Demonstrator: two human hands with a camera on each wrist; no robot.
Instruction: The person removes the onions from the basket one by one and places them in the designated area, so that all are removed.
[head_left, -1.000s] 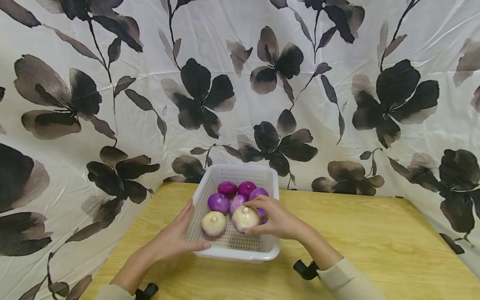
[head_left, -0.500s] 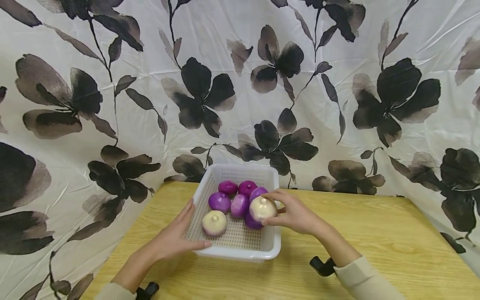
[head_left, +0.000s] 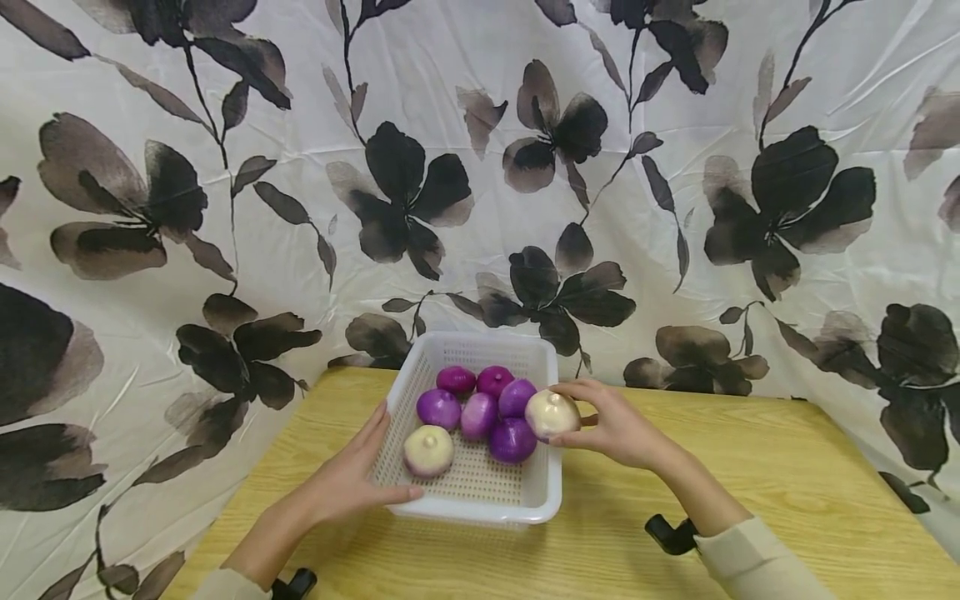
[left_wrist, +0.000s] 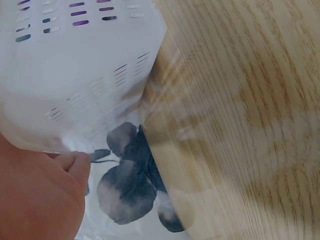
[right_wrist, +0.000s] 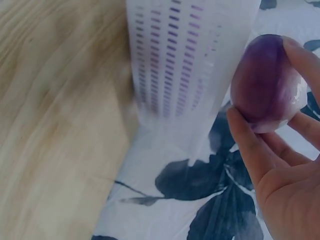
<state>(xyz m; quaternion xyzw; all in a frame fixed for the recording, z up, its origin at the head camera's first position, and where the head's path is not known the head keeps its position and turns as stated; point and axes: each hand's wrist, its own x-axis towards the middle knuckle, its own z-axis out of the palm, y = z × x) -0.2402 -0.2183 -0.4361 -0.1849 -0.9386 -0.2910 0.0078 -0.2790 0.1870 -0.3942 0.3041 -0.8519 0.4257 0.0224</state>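
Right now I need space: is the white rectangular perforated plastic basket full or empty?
Partly full: six round purple vegetables and one cream-topped vegetable lie inside the basket, with bare floor showing.

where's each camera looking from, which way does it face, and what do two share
Head: worn on the head, facing forward and down at the white basket; left hand, right hand, forearms and sleeves show.
Left wrist: on that wrist, facing the basket's slotted wall and the table; part of the left hand shows, lower left.
Right wrist: on that wrist, facing the bulb gripped by the right hand, which shows at right.
Head and right wrist share the gripped bulb; both wrist views share the table.
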